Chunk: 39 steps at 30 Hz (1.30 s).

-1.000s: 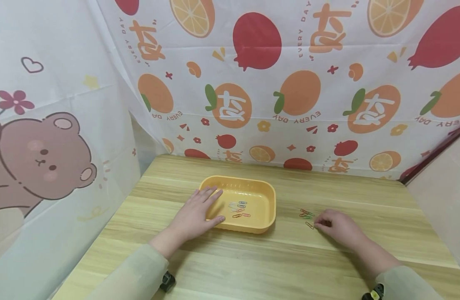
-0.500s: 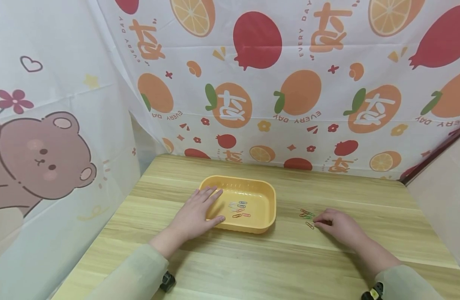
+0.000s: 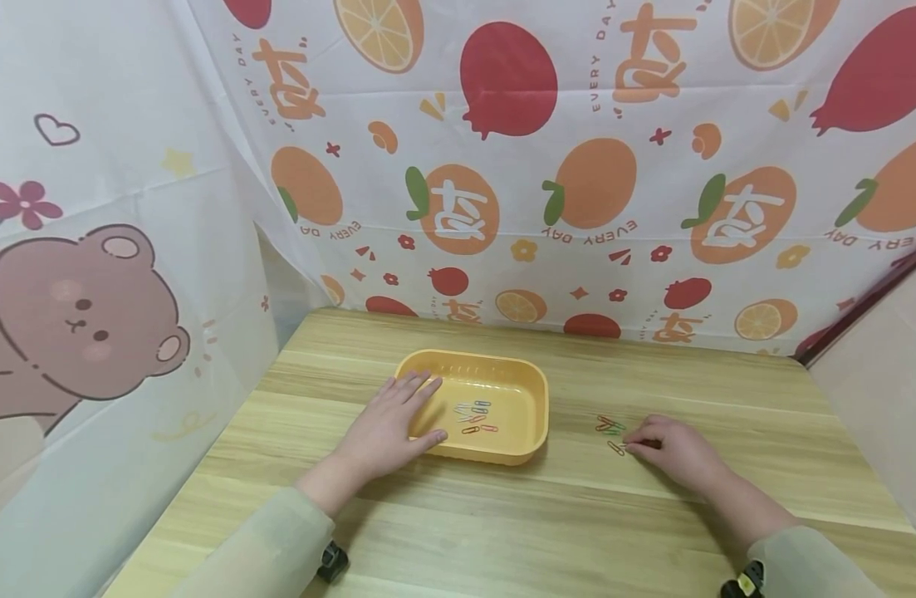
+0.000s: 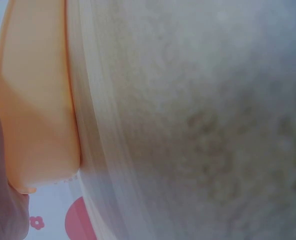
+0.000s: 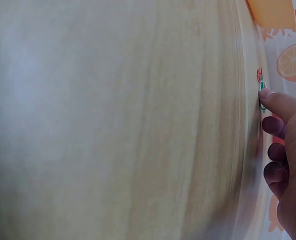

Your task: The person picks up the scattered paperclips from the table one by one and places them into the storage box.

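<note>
- Lone clip [image 3: 616, 449], reddish: lies on the tabletop [image 3: 465, 519], just left of the right hand's fingertips; long axis slants from far left to near right; contact with the fingertips not clear.
- Right hand [image 3: 678, 453]: much the nearer of the two; thumb and forefinger together at the tips, apparently pinching a white clip [image 5: 262, 82], mostly hidden; other fingers curled.
- Loose clips [image 3: 609, 425], red and green: small heap just beyond the lone clip, toward the tabletop's far edge, between tray and right hand.
- Tray [image 3: 476, 453], yellow: left of the heap, long sides roughly along the far edge; mixed clips [image 3: 477, 417] on its floor.
- Left hand [image 3: 386, 423]: fingers spread over the tray's left end, thumb at its near rim.
</note>
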Tool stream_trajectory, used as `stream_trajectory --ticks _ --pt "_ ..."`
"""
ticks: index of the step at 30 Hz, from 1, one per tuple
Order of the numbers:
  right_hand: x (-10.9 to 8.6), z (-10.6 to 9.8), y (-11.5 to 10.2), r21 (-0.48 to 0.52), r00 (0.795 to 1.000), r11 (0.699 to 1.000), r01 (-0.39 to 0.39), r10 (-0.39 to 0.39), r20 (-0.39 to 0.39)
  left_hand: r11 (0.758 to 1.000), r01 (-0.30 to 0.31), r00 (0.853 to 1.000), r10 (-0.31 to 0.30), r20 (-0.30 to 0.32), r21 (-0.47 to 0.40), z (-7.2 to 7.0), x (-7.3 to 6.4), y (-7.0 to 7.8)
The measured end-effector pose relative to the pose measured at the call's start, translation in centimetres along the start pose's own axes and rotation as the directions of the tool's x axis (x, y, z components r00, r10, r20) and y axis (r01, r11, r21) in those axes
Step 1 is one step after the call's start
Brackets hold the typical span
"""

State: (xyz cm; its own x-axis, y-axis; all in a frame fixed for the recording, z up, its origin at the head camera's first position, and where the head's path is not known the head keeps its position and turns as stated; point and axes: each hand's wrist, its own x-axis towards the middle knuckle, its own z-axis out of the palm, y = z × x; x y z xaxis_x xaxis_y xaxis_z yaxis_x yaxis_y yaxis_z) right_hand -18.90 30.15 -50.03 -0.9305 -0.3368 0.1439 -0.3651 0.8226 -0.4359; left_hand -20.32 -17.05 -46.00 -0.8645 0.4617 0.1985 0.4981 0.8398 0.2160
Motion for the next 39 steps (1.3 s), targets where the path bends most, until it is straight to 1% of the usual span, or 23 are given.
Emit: stream_trajectory --ticks 6,16,23,28,30,35,39 --pt "0.0 -0.1 0.0 0.029 1.000 0.999 -0.014 0.014 -0.002 1.000 0.000 1.000 0.000 0.003 -0.003 -0.1 0.0 0.0" --pt "0.4 -0.5 -0.2 0.115 0.997 0.990 -0.082 0.080 0.022 1.000 -0.008 1.000 0.008 -0.003 0.005 -0.2 0.0 0.0" --pt "0.7 -0.7 -0.6 0.196 0.989 0.970 -0.146 0.142 0.034 1.000 -0.009 1.000 0.009 -0.006 0.009 -0.1 -0.1 0.0" --pt "1.4 -0.9 -1.1 0.252 0.980 0.947 -0.201 0.194 0.050 1.000 -0.009 1.000 0.009 -0.010 0.002 0.1 -0.1 -0.1" --pt "1.9 -0.9 -1.4 0.271 0.978 0.940 -0.206 0.201 0.047 1.000 -0.004 1.000 0.004 -0.004 -0.003 0.1 -0.1 -0.1" --pt "3.1 -0.7 -2.5 0.321 0.985 0.932 -0.169 0.170 0.023 1.000 0.000 1.000 0.000 0.003 0.001 0.1 -0.2 -0.1" --pt "4.1 -0.5 -3.5 0.366 0.988 0.920 -0.142 0.152 0.000 1.000 -0.003 1.000 0.003 0.003 -0.002 -0.1 -0.2 0.0"
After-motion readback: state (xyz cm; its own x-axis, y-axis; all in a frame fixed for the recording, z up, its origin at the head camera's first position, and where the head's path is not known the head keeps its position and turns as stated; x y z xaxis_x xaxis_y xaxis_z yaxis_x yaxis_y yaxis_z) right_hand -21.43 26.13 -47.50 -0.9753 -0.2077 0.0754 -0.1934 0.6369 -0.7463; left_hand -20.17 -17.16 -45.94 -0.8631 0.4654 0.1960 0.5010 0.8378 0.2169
